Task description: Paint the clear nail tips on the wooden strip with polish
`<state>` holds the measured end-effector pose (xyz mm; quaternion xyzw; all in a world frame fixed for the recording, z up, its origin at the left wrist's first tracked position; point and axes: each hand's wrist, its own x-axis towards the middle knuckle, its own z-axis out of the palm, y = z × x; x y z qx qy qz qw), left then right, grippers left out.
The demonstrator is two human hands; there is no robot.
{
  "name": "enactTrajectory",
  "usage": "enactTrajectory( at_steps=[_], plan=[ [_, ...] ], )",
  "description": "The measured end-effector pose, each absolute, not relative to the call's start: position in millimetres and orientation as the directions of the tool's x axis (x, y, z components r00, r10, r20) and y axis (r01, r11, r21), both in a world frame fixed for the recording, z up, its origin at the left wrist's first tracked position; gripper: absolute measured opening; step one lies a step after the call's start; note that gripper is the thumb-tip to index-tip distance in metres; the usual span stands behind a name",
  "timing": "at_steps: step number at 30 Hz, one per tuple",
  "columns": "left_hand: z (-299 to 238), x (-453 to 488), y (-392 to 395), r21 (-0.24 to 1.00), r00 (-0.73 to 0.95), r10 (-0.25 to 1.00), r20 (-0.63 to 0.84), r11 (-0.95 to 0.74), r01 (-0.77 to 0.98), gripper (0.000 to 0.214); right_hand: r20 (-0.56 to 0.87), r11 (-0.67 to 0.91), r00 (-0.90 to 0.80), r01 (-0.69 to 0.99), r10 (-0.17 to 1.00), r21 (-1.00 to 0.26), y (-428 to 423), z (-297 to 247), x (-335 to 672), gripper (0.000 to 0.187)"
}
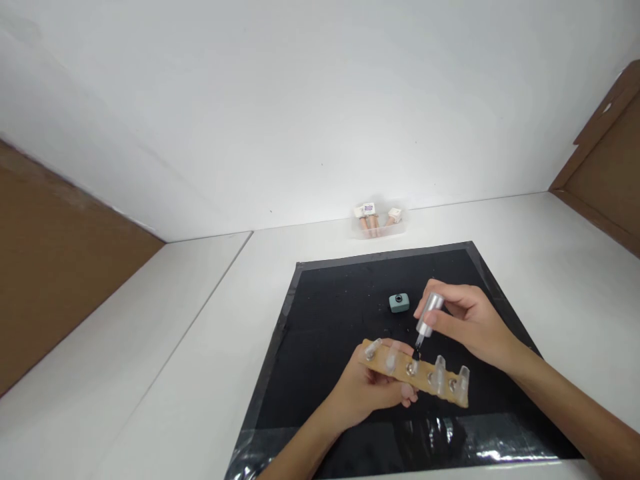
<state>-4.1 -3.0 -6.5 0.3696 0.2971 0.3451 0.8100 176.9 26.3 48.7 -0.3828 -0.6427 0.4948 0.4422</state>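
My left hand [367, 390] is closed round a tan wooden strip [400, 373] that carries several clear false nail tips standing up along it. My right hand [470, 323] pinches a silver nail-polish cap with a brush [428, 317], tilted down so the dark brush tip touches a nail tip near the strip's middle. A small teal polish bottle [399, 303] stands open on the black mat [330, 333], just behind and left of my right hand.
The black mat lies on a white table [200, 347], with a shiny plastic edge at the front. A clear tray [379, 223] with small items sits against the white back wall. Brown cardboard panels [600, 167] flank both sides.
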Motion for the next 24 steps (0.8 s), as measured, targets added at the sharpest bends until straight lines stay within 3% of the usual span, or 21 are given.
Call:
enactTrajectory(
  at_steps=[3, 8, 14, 20, 24],
  plan=[
    [-6.2, -4.1, -3.9, 0.811, 0.576, 0.781, -0.24, 0.487, -0.324, 0.036, 0.164, 0.188, -0.264, 0.068, 0.951, -0.98, 27.3, 47.4, 177.5, 0.035],
    [-4.7, -2.4, -4.5, 0.817, 0.575, 0.782, -0.241, 0.483, -0.314, 0.034, 0.187, 0.23, -0.399, 0.061, 0.898, -0.971, 26.2, 48.0, 176.5, 0.032],
    [-3.9, -2.9, -5.0, 0.862, 0.575, 0.783, -0.239, 0.443, -0.246, 0.031, 0.094, 0.145, -0.253, 0.191, 0.963, -0.971, 29.7, 45.7, 176.9, 0.034],
    [0.6, -2.5, -3.9, 0.925, 0.569, 0.802, -0.182, 0.336, -0.178, 0.019, 0.096, 0.185, -0.435, 0.167, 0.895, -0.968, 27.1, 48.1, 174.5, 0.032],
    [-1.4, -2.4, -3.1, 0.935, 0.564, 0.804, -0.186, 0.321, -0.149, 0.023, 0.048, 0.166, -0.422, 0.248, 0.905, -0.954, 28.0, 48.8, 173.5, 0.032]
  ],
)
